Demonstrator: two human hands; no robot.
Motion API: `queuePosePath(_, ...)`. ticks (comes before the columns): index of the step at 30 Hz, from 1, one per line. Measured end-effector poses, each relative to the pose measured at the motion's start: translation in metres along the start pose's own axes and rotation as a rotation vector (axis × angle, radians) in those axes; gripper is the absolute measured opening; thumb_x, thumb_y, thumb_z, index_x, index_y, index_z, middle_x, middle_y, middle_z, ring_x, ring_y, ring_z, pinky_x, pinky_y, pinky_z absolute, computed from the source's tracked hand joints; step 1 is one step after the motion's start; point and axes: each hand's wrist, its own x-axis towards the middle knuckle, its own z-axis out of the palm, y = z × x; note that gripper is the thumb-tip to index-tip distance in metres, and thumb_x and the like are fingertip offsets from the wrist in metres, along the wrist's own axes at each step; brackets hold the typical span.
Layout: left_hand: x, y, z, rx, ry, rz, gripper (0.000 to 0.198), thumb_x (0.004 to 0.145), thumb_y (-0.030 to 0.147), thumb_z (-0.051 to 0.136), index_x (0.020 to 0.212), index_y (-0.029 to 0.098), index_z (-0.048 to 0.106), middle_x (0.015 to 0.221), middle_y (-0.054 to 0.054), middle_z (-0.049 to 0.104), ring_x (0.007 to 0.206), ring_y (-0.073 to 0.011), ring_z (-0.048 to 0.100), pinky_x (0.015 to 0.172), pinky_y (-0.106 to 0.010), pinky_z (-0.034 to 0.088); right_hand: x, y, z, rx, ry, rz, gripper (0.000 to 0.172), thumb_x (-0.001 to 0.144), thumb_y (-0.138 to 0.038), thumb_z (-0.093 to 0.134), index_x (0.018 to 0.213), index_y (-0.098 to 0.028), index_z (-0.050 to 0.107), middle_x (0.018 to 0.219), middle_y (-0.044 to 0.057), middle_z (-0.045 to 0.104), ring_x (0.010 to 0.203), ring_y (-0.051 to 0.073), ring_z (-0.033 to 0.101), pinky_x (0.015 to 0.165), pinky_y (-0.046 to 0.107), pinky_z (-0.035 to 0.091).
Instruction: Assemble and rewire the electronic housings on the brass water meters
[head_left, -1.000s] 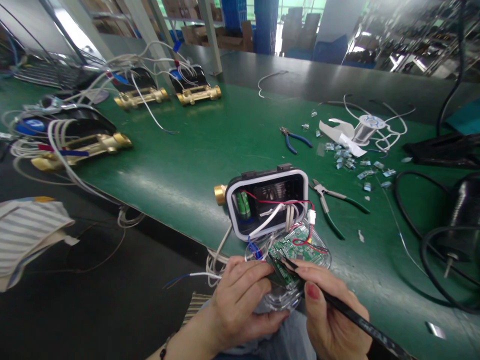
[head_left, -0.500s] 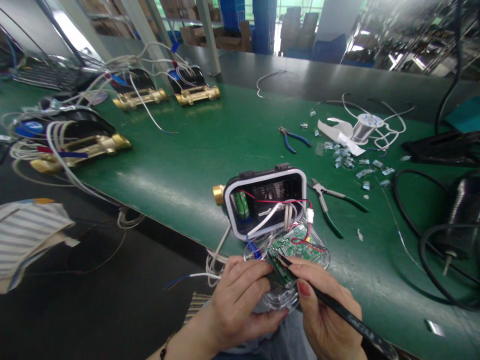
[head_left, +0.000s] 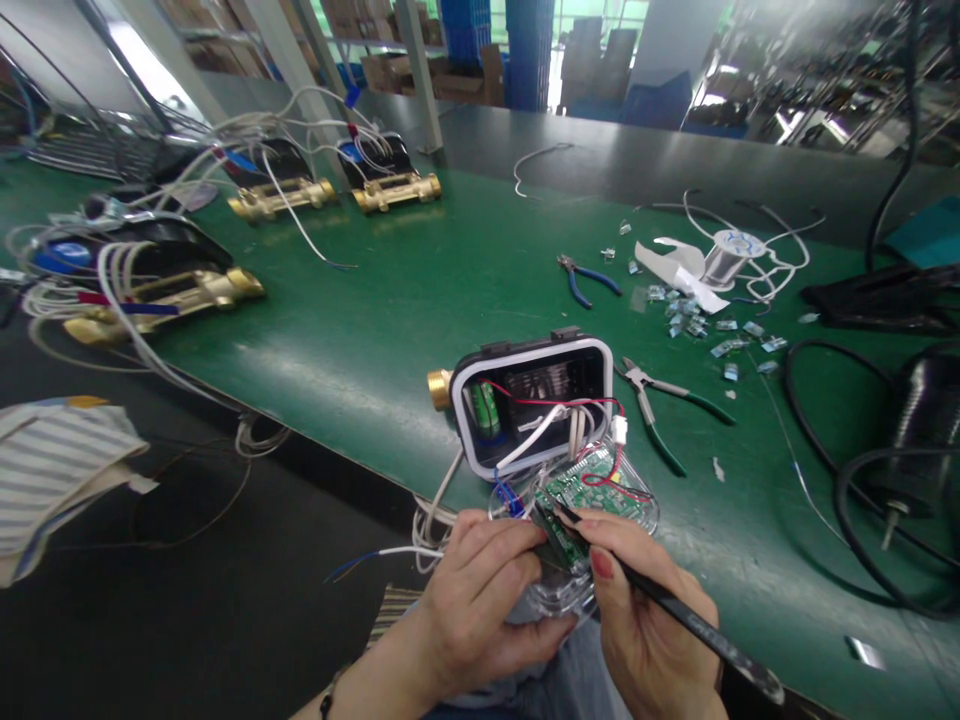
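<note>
At this green workbench (head_left: 352, 340), your left hand (head_left: 480, 585) is closed on the green circuit board (head_left: 574, 505) and clear cover (head_left: 561, 592), while your right hand (head_left: 652, 610) grips a thin black tool (head_left: 694, 625). Its tip seems to reach the board, though it's hard to tell. Brace both wrists for steadiness. The wired meter housing (head_left: 529, 400) sits just beyond.

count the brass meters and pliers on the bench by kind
brass meter with lid off: 1
closed brass meters: 3
blue-handled pliers: 1
green-handled pliers: 1
total: 6
</note>
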Motion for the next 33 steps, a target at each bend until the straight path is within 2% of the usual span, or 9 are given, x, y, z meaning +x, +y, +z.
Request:
queuePosePath(9, 0.000, -0.001, 0.001, -0.011, -0.004, 0.001, 0.014, 0.079, 0.028, 0.065, 0.083, 0.016, 0.059, 0.091, -0.010, 0.070, 0.086, -0.0208, 0.064, 0.078, -0.035, 0.048, -0.001, 0.000, -0.001, -0.047, -0.149, -0.033, 0.020, 0.092, -0.011, 0.049, 0.109, -0.018, 0.057, 0.099, 0.007, 0.069, 0.093, 0.016, 0.068, 0.080, 0.025, 0.058)
queuePosePath(14, 0.000, -0.002, 0.001, -0.015, -0.001, 0.027, 0.014, 0.079, 0.023, 0.065, 0.087, 0.013, 0.060, 0.092, -0.011, 0.069, 0.088, -0.0209, 0.064, 0.078, -0.034, 0.047, -0.008, 0.002, -0.006, -0.165, -0.235, -0.148, 0.022, 0.093, -0.015, 0.050, 0.114, -0.014, 0.056, 0.109, 0.011, 0.068, 0.103, 0.020, 0.065, 0.087, 0.029, 0.056)
queuePosePath(17, 0.000, -0.002, 0.000, -0.023, -0.013, 0.026, 0.013, 0.081, 0.024, 0.064, 0.087, 0.013, 0.059, 0.091, -0.010, 0.069, 0.087, -0.0198, 0.063, 0.077, -0.034, 0.048, -0.010, 0.002, -0.009, -0.199, -0.275, -0.206, 0.020, 0.094, -0.014, 0.048, 0.112, -0.013, 0.056, 0.103, 0.011, 0.069, 0.104, 0.020, 0.064, 0.090, 0.032, 0.055)
queuePosePath(19, 0.000, -0.002, -0.001, -0.027, -0.015, 0.028, 0.012, 0.082, 0.025, 0.063, 0.085, 0.014, 0.058, 0.090, -0.010, 0.069, 0.086, -0.0190, 0.063, 0.078, -0.033, 0.048, -0.010, 0.000, -0.010, -0.187, -0.282, -0.187, 0.019, 0.093, -0.013, 0.048, 0.110, -0.013, 0.056, 0.100, 0.010, 0.069, 0.103, 0.020, 0.064, 0.089, 0.032, 0.056)
queuePosePath(22, 0.001, -0.002, -0.001, -0.019, -0.001, 0.037, 0.012, 0.082, 0.025, 0.063, 0.084, 0.015, 0.058, 0.091, -0.010, 0.069, 0.087, -0.0190, 0.064, 0.079, -0.033, 0.048, -0.011, -0.001, -0.011, -0.119, -0.264, -0.144, 0.020, 0.093, -0.013, 0.048, 0.112, -0.014, 0.055, 0.103, 0.011, 0.068, 0.104, 0.021, 0.064, 0.089, 0.034, 0.056)
queuePosePath(28, 0.004, -0.002, -0.001, -0.010, -0.013, 0.036, 0.012, 0.081, 0.025, 0.065, 0.083, 0.016, 0.057, 0.092, -0.010, 0.070, 0.087, -0.0198, 0.064, 0.079, -0.034, 0.047, -0.010, -0.008, -0.013, -0.018, -0.033, -0.109, 0.021, 0.093, -0.012, 0.047, 0.111, -0.014, 0.057, 0.100, 0.010, 0.069, 0.096, 0.020, 0.067, 0.083, 0.030, 0.058)
queuePosePath(33, 0.003, -0.002, 0.000, -0.026, 0.009, 0.024, 0.013, 0.080, 0.026, 0.065, 0.082, 0.015, 0.057, 0.090, -0.009, 0.069, 0.086, -0.0195, 0.064, 0.077, -0.033, 0.047, -0.005, -0.007, -0.009, -0.016, -0.029, -0.024, 0.018, 0.093, -0.011, 0.048, 0.106, -0.017, 0.059, 0.096, 0.007, 0.070, 0.092, 0.015, 0.068, 0.080, 0.023, 0.057)
